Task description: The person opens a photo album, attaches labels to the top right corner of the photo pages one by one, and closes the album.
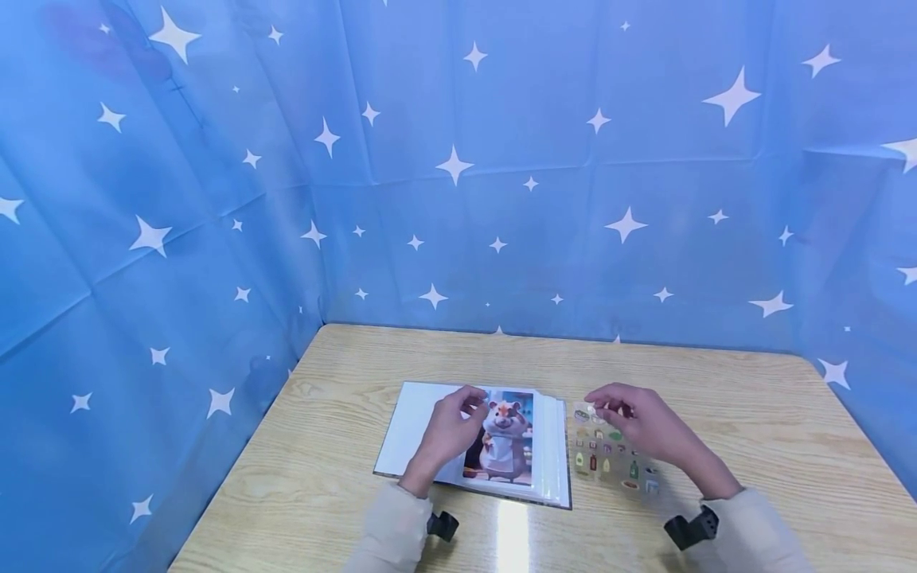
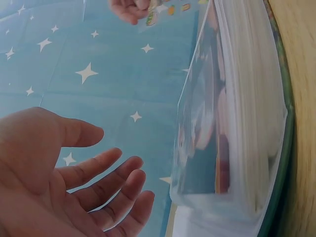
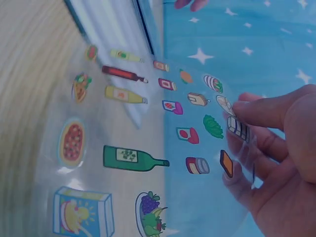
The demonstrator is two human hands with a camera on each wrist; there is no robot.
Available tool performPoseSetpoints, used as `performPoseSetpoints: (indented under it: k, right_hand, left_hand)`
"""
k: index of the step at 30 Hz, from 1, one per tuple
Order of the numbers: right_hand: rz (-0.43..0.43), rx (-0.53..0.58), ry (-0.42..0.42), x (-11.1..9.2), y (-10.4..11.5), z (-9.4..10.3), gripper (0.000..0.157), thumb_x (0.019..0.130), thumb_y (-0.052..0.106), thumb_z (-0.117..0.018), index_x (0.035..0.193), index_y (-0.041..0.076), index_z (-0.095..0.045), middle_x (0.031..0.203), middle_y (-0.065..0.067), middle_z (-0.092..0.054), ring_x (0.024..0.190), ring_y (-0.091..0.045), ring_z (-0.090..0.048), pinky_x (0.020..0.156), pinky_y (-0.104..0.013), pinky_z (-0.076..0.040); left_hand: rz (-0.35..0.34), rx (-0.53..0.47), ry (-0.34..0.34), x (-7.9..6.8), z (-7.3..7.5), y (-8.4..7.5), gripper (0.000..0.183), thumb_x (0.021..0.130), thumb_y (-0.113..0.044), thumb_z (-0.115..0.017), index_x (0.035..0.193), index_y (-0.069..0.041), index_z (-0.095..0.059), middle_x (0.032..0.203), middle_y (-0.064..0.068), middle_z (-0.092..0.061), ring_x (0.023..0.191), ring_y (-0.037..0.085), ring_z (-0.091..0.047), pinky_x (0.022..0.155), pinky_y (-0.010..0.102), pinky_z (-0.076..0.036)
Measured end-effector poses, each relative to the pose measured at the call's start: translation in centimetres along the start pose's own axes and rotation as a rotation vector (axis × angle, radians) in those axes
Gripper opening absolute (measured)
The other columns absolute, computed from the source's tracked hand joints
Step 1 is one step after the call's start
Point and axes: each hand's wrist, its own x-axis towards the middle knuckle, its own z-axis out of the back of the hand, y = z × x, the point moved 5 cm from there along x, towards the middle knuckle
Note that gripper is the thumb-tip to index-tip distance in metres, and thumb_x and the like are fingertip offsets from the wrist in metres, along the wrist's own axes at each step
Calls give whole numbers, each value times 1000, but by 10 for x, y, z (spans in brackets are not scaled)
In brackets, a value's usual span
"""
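Observation:
A photo album (image 1: 423,422) lies open on the table, its right-hand sleeve showing a picture of a hamster in an apron (image 1: 501,450). Over the album, close to the picture's left edge, hovers my left hand (image 1: 450,430), fingers loosely bent and holding nothing. In the left wrist view that same hand (image 2: 44,173) is apart from the thick stack of album sleeves (image 2: 247,113). To the album's right, my right hand (image 1: 648,422) pinches the edge of a clear sticker sheet (image 1: 605,458). The right wrist view shows printed food and bottle stickers on this sheet (image 3: 133,158), raised at a tilt.
The wood-grain table (image 1: 752,414) extends on both sides of the album. A blue curtain with white stars (image 1: 544,207) hangs behind it and along the left and right sides. Black wrist-worn devices (image 1: 691,529) sit on both sleeves.

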Motion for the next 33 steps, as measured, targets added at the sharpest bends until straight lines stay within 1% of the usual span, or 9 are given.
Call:
performPoseSetpoints:
  k: [6, 9, 12, 18, 21, 25, 28, 31, 33]
  right_hand:
    - [48, 5, -21, 1, 15, 10, 26, 91, -3, -65, 114, 7, -69, 89, 1, -68, 64, -6, -51, 52, -23, -45]
    - [61, 11, -25, 4, 21, 13, 26, 91, -2, -65, 114, 10, -70, 90, 2, -68, 64, -6, -51, 52, -23, -44]
    - [61, 35, -22, 6, 25, 14, 26, 92, -1, -65, 114, 12, -70, 92, 3, -68, 66, -9, -54, 53, -24, -46]
    - [52, 112, -9, 12, 30, 7, 24, 93, 1, -64, 114, 12, -70, 93, 1, -69, 69, -15, -59, 52, -26, -49]
    - [30, 140, 1, 15, 31, 1, 22, 95, 3, -63, 114, 11, -70, 93, 0, -69, 70, -15, -59, 52, -27, -50]
    - [4, 175, 14, 17, 32, -6, 22, 96, 4, -62, 115, 12, -70, 96, -1, -70, 74, -17, -61, 52, -28, -51]
    - [-8, 200, 15, 18, 33, -9, 22, 96, 5, -62, 115, 14, -70, 96, -2, -69, 74, -21, -62, 51, -29, -52]
    - [-1, 215, 12, 19, 34, -12, 22, 95, 5, -62, 114, 12, -70, 95, -2, -70, 75, -23, -63, 51, -29, -53]
    - [-1, 224, 11, 20, 34, -14, 21, 95, 5, -62, 114, 11, -70, 95, -2, -70, 75, -22, -63, 50, -30, -52]
  left_hand:
    - [-7, -43, 61, -3, -12, -5, 26, 99, -21, -59, 119, -5, -67, 100, 1, -69, 88, 14, -63, 73, 27, -52]
    - [-40, -58, 96, -4, -18, -10, 26, 100, -21, -58, 119, -5, -67, 101, 1, -69, 88, 12, -62, 73, 25, -52]
    - [-79, -63, 128, -5, -23, -17, 26, 100, -21, -58, 119, -5, -67, 102, 1, -69, 89, 10, -62, 74, 24, -51]
    - [-125, -98, 168, -5, -32, -27, 26, 99, -21, -59, 117, -4, -67, 98, 2, -70, 86, 5, -61, 77, 22, -51]
    - [-118, -111, 183, -4, -36, -29, 27, 99, -22, -59, 118, -4, -67, 96, -3, -68, 84, 4, -61, 77, 22, -51]
    - [-88, -129, 198, -3, -41, -31, 28, 100, -23, -59, 120, -5, -67, 99, -4, -68, 86, 4, -62, 78, 22, -52]
    - [-70, -157, 199, -2, -44, -32, 27, 100, -25, -59, 120, -9, -67, 101, -5, -68, 89, 4, -62, 80, 23, -52]
    - [-58, -186, 195, -1, -46, -34, 26, 100, -26, -59, 122, -13, -66, 103, -5, -68, 92, 5, -63, 81, 23, -53]
    - [-49, -210, 191, -1, -47, -35, 26, 100, -25, -60, 123, -14, -65, 104, -4, -68, 92, 5, -63, 82, 23, -53]
